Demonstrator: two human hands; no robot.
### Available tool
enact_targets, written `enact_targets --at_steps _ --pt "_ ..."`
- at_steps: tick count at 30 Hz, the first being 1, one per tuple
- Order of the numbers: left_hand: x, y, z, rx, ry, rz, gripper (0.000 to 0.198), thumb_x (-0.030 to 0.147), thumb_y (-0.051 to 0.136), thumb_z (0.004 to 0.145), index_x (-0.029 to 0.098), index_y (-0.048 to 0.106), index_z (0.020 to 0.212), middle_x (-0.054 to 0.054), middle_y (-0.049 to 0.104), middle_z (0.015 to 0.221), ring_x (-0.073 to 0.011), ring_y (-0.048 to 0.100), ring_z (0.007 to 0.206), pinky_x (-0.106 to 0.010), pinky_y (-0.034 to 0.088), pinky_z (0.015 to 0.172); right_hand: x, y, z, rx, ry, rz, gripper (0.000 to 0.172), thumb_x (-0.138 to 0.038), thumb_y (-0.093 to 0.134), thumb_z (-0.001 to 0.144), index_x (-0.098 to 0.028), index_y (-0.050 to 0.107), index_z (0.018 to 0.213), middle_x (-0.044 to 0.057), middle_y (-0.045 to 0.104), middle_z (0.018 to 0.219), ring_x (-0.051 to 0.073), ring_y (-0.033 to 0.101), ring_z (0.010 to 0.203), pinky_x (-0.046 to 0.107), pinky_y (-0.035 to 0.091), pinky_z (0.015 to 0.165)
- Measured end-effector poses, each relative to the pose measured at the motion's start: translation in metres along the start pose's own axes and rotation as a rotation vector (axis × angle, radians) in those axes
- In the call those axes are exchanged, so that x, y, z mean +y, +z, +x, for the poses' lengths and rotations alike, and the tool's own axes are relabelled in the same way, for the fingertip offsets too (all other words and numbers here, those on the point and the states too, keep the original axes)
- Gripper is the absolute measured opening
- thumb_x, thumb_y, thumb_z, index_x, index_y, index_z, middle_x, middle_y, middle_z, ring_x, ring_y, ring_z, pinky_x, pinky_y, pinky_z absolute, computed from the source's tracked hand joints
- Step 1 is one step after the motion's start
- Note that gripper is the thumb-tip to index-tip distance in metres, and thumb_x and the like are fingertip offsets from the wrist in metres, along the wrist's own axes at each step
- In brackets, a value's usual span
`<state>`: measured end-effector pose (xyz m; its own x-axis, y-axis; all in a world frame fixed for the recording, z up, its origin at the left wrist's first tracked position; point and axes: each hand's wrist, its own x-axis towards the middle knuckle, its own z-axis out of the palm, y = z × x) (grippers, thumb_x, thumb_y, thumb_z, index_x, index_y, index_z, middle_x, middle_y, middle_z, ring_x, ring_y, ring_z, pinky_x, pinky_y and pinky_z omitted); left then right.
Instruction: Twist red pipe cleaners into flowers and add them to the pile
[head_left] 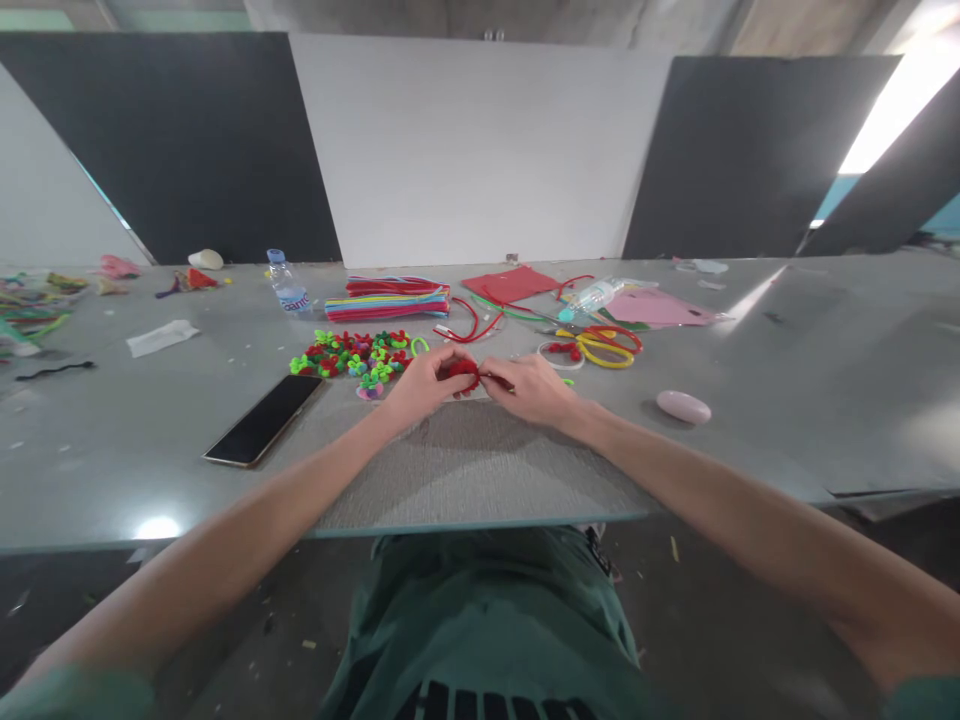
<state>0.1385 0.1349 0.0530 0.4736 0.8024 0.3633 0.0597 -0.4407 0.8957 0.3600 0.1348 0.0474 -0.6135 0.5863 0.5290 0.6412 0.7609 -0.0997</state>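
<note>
Over the middle of the table, my left hand point(424, 388) is closed around a bent, fuzzy red pipe cleaner piece point(466, 371). My right hand point(538, 390) meets it from the other side, thumb and fingertips pinched on the right end of the same piece. Fingers hide part of its shape. Just left of my left hand lies a cluster of red and green pipe cleaner flowers point(352, 357). Beyond my right hand are a white ring with small red pieces point(564, 353) and scissors with yellow handles point(606, 350).
Bundled pipe cleaners point(390, 300), red sheets point(514, 284) and pink sheets point(660, 306) lie toward the back. A water bottle point(289, 285) stands at back left; a clear bottle point(592, 298) lies down. A phone point(264, 421) rests left, a pink oval object point(683, 406) right.
</note>
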Motion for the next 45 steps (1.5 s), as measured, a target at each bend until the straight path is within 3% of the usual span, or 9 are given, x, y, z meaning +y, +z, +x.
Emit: enact_targets --at_steps 6,11,18,27,39,45 --pt "-0.009 -0.003 0.004 -0.004 -0.014 -0.046 0.014 0.020 0.072 0.080 0.016 0.067 0.092 -0.002 0.069 0.085 -0.0127 0.063 0.077 -0.026 0.048 0.073 -0.001 -0.001 0.000 0.010 -0.032 0.020 0.024 -0.022 0.046 0.101 -0.019 0.069 0.093 0.000 0.062 0.069 0.013 0.048 0.061 0.030 0.027 0.063" --pt "-0.011 -0.004 0.003 -0.018 0.010 -0.019 0.013 0.022 0.072 0.083 0.017 0.066 0.094 -0.003 0.070 0.089 -0.0143 0.065 0.081 -0.028 0.050 0.077 0.001 0.001 0.000 0.028 -0.047 0.010 0.026 -0.021 0.046 0.101 -0.019 0.071 0.096 0.000 0.064 0.070 0.013 0.049 0.061 0.030 0.027 0.063" --pt "-0.010 -0.001 0.004 0.125 0.070 0.139 0.025 0.025 0.080 0.079 0.018 0.067 0.099 -0.003 0.072 0.092 -0.0154 0.064 0.081 -0.029 0.049 0.076 0.003 0.005 -0.002 0.014 -0.010 -0.050 0.028 -0.022 0.045 0.101 -0.019 0.072 0.094 0.001 0.066 0.069 0.014 0.050 0.059 0.031 0.024 0.062" --pt "-0.015 0.000 0.005 0.055 0.066 0.069 0.031 0.017 0.073 0.080 0.021 0.059 0.107 0.005 0.065 0.073 -0.0127 0.058 0.068 -0.026 0.044 0.067 0.001 0.006 -0.001 -0.012 0.006 -0.043 0.025 -0.023 0.047 0.099 -0.018 0.070 0.090 0.002 0.066 0.069 0.014 0.050 0.060 0.031 0.025 0.062" --pt "-0.016 -0.003 0.004 0.029 0.039 0.108 0.029 0.020 0.070 0.087 0.023 0.056 0.113 0.002 0.068 0.079 -0.0161 0.063 0.074 -0.030 0.047 0.072 0.003 0.006 0.000 -0.019 0.022 -0.026 0.022 -0.023 0.050 0.100 -0.019 0.069 0.089 0.002 0.066 0.071 0.014 0.050 0.062 0.030 0.024 0.063" --pt "-0.015 -0.002 0.004 0.072 0.043 0.081 0.009 0.026 0.065 0.093 0.020 0.061 0.098 0.000 0.068 0.082 -0.0154 0.064 0.077 -0.031 0.049 0.077 0.006 0.006 0.001 -0.010 0.029 0.011 0.020 -0.019 0.050 0.098 -0.019 0.066 0.086 0.001 0.064 0.070 0.014 0.051 0.063 0.030 0.027 0.064"
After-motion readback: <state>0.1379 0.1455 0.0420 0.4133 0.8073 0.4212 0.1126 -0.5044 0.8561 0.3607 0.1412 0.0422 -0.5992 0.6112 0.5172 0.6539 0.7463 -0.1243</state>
